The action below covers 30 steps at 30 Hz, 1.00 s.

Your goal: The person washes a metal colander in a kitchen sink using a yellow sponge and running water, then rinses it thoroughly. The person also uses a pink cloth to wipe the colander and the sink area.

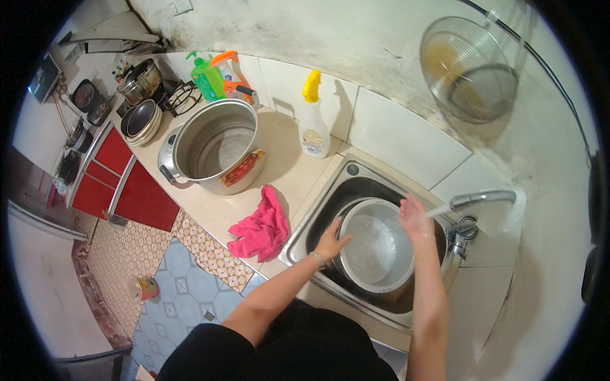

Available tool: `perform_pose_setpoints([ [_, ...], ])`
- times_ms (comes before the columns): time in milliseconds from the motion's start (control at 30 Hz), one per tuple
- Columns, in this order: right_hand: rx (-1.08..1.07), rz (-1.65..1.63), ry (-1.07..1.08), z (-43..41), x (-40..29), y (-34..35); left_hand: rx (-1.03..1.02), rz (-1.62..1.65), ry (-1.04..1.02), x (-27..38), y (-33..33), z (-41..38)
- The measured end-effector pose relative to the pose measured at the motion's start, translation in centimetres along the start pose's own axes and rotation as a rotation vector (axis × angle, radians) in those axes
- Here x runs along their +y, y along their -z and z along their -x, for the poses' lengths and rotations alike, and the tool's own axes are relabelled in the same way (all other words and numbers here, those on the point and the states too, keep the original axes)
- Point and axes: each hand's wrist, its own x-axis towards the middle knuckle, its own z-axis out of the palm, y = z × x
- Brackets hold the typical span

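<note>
A round pale basin (377, 257) sits inside the stainless steel sink (350, 175), with the rim of another round vessel (351, 203) showing behind it. My left hand (331, 242) is at the basin's left rim, thumb reaching over the edge and fingers apart; I cannot tell if it presses on the rim. Over the right side of the basin, my right hand (415, 219) is raised, empty, in the water coming from the chrome faucet (481, 197). Some water lies in the basin.
Left of the sink lies a pink cloth (262, 228). Behind it stands a large aluminium pot (214, 143), its lid leaning alongside. A spray bottle with a yellow head (313, 128) stands near the tiled wall. Wire strainers (464, 71) hang at upper right. Stacked bowls (143, 124) sit farther left.
</note>
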Motion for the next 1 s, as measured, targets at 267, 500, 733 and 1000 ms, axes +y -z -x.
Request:
perform_pose_setpoints([
  [267, 0.188, 0.463, -0.005, 4.3, 3.4, 2.8, 0.148, -0.773, 0.280, -1.3, 17.5, 2.7],
  [500, -0.155, 0.489, 0.035, 6.6, 8.1, -1.0, -0.194, 0.234, 0.106, 6.0, 9.9, -2.2],
  [733, -0.031, 0.858, 0.383, 5.8, 2.8, 0.3, -0.583, 0.967, 0.421, 11.5, -0.7, -8.2],
  [1000, -0.062, 0.942, 0.231, 6.8, -0.9, 2.4, -0.936, 0.921, 0.494, 14.4, -2.1, -11.1],
])
